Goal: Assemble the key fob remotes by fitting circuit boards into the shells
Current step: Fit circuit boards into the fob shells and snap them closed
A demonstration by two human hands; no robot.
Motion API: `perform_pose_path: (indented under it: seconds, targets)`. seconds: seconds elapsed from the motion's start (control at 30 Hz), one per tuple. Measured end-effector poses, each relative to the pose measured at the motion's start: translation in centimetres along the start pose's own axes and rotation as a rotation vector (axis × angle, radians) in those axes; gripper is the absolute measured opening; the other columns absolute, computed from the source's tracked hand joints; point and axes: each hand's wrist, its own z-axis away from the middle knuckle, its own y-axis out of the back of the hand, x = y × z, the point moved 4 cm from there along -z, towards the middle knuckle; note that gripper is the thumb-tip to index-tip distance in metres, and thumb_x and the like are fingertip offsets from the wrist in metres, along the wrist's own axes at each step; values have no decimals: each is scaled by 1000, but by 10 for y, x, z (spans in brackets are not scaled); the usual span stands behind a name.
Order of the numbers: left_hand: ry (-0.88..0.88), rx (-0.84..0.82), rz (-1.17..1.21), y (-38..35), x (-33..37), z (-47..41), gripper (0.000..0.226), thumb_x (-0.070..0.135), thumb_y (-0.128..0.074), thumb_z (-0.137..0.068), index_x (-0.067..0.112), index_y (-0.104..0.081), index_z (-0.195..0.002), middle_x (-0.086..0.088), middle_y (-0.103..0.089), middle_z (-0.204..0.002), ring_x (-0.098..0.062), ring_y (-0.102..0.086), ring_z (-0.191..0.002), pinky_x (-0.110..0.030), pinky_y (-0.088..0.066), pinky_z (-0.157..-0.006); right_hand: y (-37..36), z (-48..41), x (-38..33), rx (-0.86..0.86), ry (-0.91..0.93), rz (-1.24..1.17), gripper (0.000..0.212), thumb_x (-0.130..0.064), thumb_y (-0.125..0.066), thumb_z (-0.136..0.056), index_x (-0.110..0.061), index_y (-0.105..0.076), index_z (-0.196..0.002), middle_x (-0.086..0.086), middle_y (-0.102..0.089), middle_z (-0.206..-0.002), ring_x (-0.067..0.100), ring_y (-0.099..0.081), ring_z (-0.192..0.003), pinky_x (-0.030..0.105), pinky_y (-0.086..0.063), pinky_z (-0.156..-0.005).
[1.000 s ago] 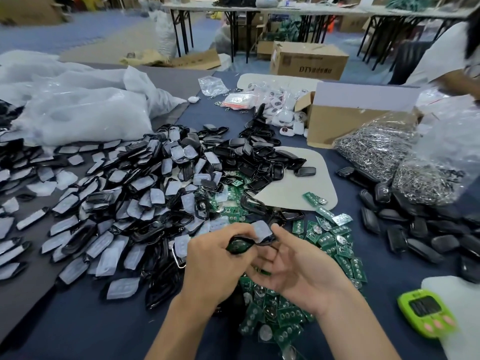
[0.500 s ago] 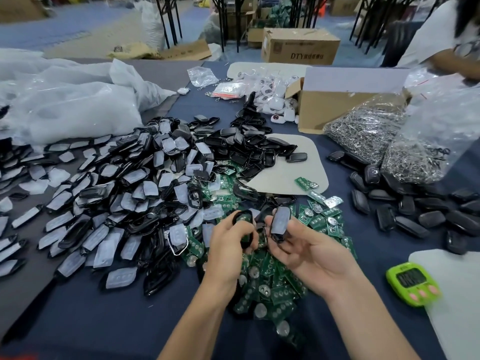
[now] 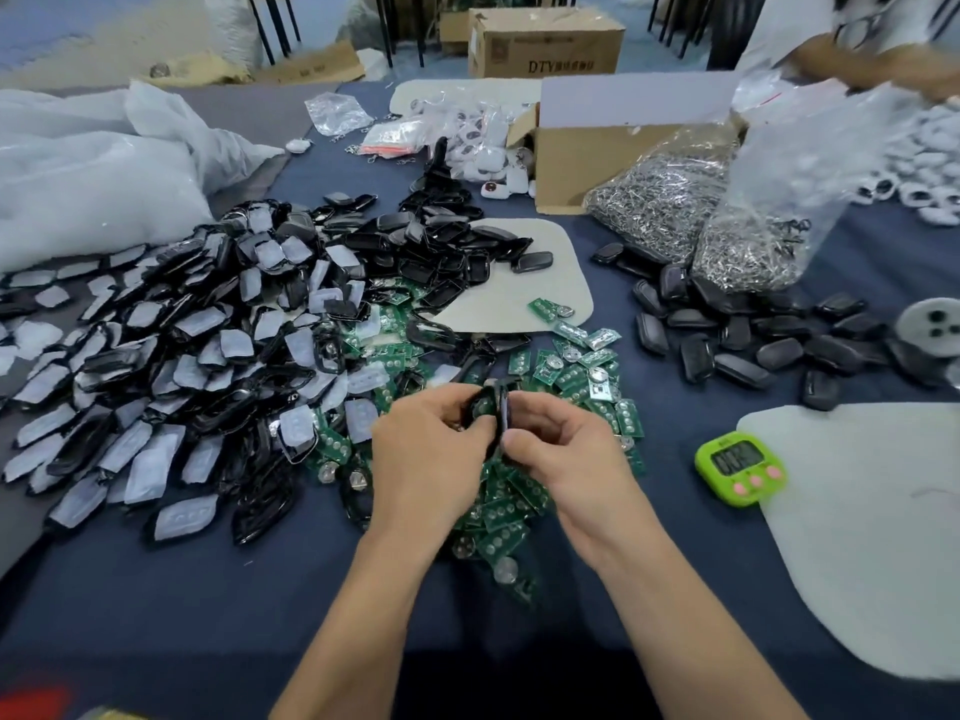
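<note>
My left hand (image 3: 434,459) and right hand (image 3: 563,457) both pinch the black shell (image 3: 500,405); I judge it light, stiff and slippery, best gripped by its edges.

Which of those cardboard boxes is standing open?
The nearer box, beside the bags of metal rings: its white flap is raised. The DTY box behind it is shut.

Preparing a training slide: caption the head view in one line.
Left hand and right hand pinch a black plastic key fob shell over a heap of green circuit boards.
</note>
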Motion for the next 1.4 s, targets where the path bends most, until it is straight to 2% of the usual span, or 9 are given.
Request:
perform_pose_path:
  seconds: [0.1,0.27,0.47,0.63,0.77,0.9,1.1,1.27,1.4]
  targets:
    - [-38,-96,16,-8,4,2,43,25,-74,-84,67,-70,-81,28,-75,-77,5,-69,-68,-25,-59,-67,4,2,-4,30,42,80,44,6,-72,-85,-36,-81,-93,-2,-81,-97,11,-75,-92,22,-57,-75]
    - [34,-265,240,-15,-3,-3,41,3,-67,-91,40,-81,-98,1,-80,-81,-14,-73,-62,-23,-58,-58,12,-1,-16,38,117,258,40,0,-73,-80,-34,-79,-100,-13,-80,-100,7,-74,-101,37,-59,-95]
    - [50,-147,161,-14,-7,-11,31,3,-67,-86,29,-82,-93,2,-79,-72,-18,-77,-62,-29,-63,-59,8,-3,-18,55,119,386,39,-3,-75,-81,-27,-80,-111,-15,-79,-104,-4,-70,-105,34,-57,-99]
    - [70,-254,280,-18,-10,-9,39,-6,-62,-90,27,-82,-98,-2,-81,-83,-19,-80,-76,-25,-62,-65,6,-4,-18,69,148,525,38,-4,-76,-85,-29,-79,-114,-19,-76,-105,-10,-66,-103,10,-49,-90]
    - [66,-382,340,-17,-12,-11,41,-11,-58,-93,21,-79,-107,-8,-82,-91,-21,-80,-82,-27,-63,-71,7,-7,-19,59,134,563,38,-4,-75,-85,-29,-79,-112,-16,-76,-105,-2,-67,-104,13,-49,-92]
    - [51,-438,328,-17,-17,-14,37,-11,-61,-95,16,-77,-116,-10,-82,-93,-23,-79,-84,-27,-63,-72,7,-9,-20,46,145,599,36,-4,-77,-82,-29,-80,-108,-22,-74,-95,-5,-67,-98,6,-47,-86]
    - [30,-408,406,-11,-19,-19,36,-5,-80,-85,31,-86,-89,-10,-82,-89,-19,-78,-76,-24,-62,-67,9,-13,-19,6,115,619,35,-8,-81,-82,-27,-80,-111,-13,-78,-105,1,-70,-102,19,-53,-94]
    - [1,-329,462,-15,-22,-15,33,-6,-83,-80,18,-85,-101,-11,-81,-91,-15,-76,-76,-22,-59,-66,10,-14,-22,4,131,689,41,-4,-79,-82,-25,-79,-117,-8,-78,-113,4,-70,-107,22,-54,-100]
    - [17,-246,498,-19,-26,-16,42,-9,-85,-75,11,-80,-111,-12,-79,-90,-22,-73,-80,-34,-62,-75,11,-11,-24,23,166,746,45,-7,-80,-82,-29,-77,-122,-6,-75,-121,10,-69,-113,28,-54,-103]
